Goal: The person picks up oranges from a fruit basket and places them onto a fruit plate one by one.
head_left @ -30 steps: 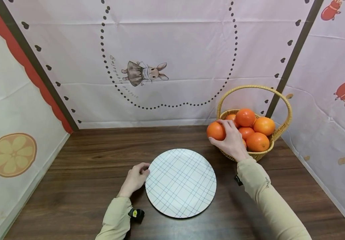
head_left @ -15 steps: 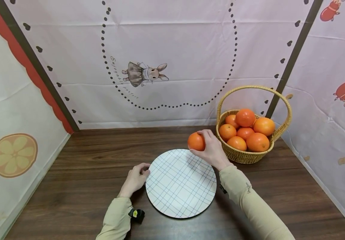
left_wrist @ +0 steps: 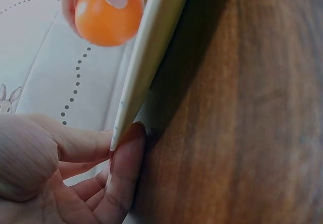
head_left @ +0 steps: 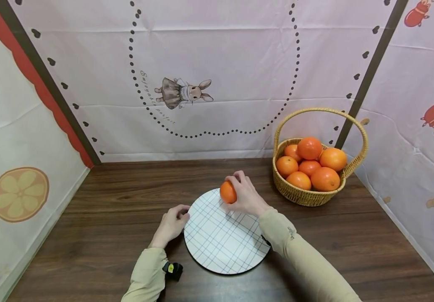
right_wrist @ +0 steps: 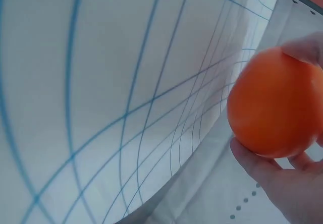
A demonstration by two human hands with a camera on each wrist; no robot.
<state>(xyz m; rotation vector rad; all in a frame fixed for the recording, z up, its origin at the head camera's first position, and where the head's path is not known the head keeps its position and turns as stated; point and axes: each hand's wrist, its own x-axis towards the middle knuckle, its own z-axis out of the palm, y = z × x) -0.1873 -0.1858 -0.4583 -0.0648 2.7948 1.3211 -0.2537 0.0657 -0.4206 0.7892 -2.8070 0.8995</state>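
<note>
My right hand (head_left: 245, 195) grips an orange (head_left: 228, 192) over the far part of a round white plate (head_left: 220, 243) with blue crossing lines. In the right wrist view, thumb and fingers curl round the orange (right_wrist: 275, 105), close over the plate's surface. My left hand (head_left: 171, 224) is at the plate's left edge; in the left wrist view that hand (left_wrist: 75, 158) pinches the rim (left_wrist: 141, 67) between thumb and fingers, one finger underneath. A wicker basket (head_left: 307, 198) with a tall handle stands at the back right, holding several oranges (head_left: 325, 179).
The dark wood table (head_left: 134, 180) meets a printed cloth backdrop (head_left: 220, 63) at its far edge. Cloth side walls (head_left: 16, 138) stand on the left and right. The basket's handle (head_left: 322, 110) arches up in front of the backdrop.
My right hand has carried the orange from the basket leftward and nearer, to over the plate's far part. My left hand has stayed at the plate's edge.
</note>
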